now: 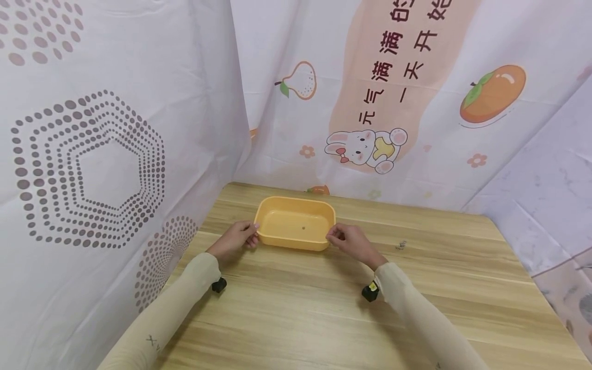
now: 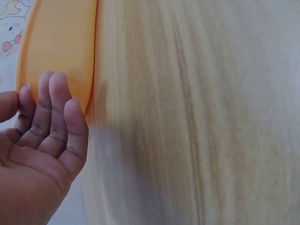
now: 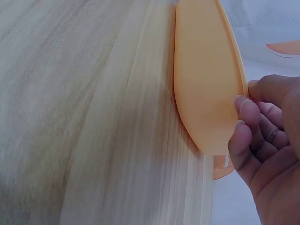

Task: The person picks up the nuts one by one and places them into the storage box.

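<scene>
A shallow yellow plastic box point(image 1: 290, 242) with rounded corners sits near the back edge of the wooden table. My left hand point(image 1: 237, 237) pinches its rim at the left end. In the left wrist view the fingers of that hand point(image 2: 44, 145) lie against the box's outer wall point(image 2: 61, 42), thumb at the rim. At the right end, my right hand point(image 1: 353, 241) pinches the rim near the front corner. The right wrist view has the thumb and curled fingers of that hand point(image 3: 269, 140) at the box's edge point(image 3: 206, 79). One tiny dark piece point(image 1: 303, 227) lies inside the box.
Several small grey, metallic-looking pieces point(image 1: 401, 245) lie in a little cluster on the table point(image 1: 296, 308), right of my right hand. Printed curtains hang behind the table point(image 1: 416, 169) and along its left side point(image 1: 194, 128). A dark wrist device point(image 1: 370, 292) shows under the right sleeve.
</scene>
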Tool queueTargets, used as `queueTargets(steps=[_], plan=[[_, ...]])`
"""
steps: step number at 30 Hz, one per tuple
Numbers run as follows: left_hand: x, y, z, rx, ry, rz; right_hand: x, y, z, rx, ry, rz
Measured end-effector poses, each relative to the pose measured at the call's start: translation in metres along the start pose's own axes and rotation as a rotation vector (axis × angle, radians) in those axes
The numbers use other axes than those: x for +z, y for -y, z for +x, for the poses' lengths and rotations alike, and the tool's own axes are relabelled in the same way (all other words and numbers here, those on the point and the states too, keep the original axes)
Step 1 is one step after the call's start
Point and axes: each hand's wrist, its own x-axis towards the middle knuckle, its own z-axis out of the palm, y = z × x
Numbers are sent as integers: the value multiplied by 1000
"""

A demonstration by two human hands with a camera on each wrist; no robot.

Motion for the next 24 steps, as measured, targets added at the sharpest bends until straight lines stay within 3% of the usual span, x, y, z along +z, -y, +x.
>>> queueTargets(steps=[13,24], plan=[[1,-1,0,2,-10,0,-1,3,-1,-18,10,-23],[1,-1,-1,-7,-13,-3,-5,-1,-3,-8,-83,-66]])
